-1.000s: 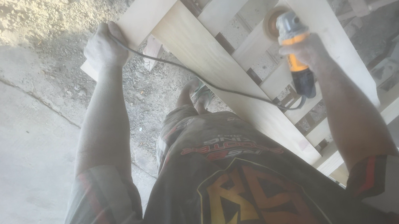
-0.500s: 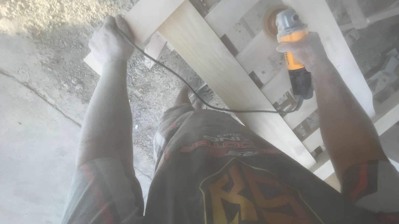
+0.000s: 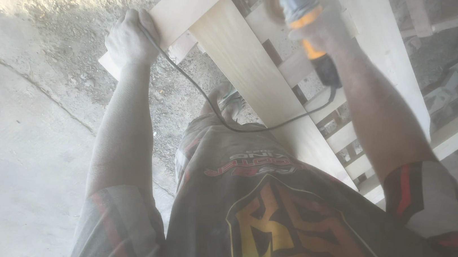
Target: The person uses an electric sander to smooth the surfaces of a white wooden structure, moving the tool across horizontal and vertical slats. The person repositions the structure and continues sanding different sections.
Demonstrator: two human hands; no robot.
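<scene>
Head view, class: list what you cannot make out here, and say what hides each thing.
- Sanding disc under the power tool: hazy, and the tool's body covers it.
- Right hand: washed out by glare and dust.
- Wooden frame: cut off by the top edge.
- Left hand: fingertips hidden behind the board edge.

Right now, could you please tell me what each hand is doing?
Left hand: closed on the board edge.
Right hand: closed around the sander.
</scene>
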